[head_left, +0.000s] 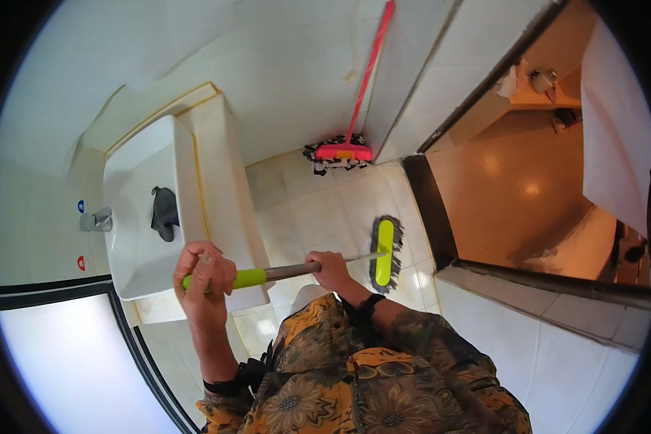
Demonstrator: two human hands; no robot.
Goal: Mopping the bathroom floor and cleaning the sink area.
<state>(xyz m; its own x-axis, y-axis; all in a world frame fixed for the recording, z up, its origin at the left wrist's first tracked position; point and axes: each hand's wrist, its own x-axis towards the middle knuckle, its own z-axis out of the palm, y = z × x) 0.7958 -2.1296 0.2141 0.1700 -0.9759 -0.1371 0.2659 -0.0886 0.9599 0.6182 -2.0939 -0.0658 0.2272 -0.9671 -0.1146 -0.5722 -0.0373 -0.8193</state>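
Observation:
A mop (385,249) with a lime-green head and grey fringe rests on the tiled floor. Its metal pole slants up toward me and ends in a green grip. Around that grip my left hand (204,273) is closed, close to the sink's front corner. Lower on the pole, my right hand (330,270) is wrapped round the metal part. A dark grey cloth (164,214) lies in the white sink (145,166), beneath a chrome tap (96,220) on the left.
A pink broom (343,151) leans in the far corner, its head on a black-and-white cloth (318,165). At the right, a dark door sill (428,206) divides the tiles from a brown floor (513,195). A counter (231,173) surrounds the sink.

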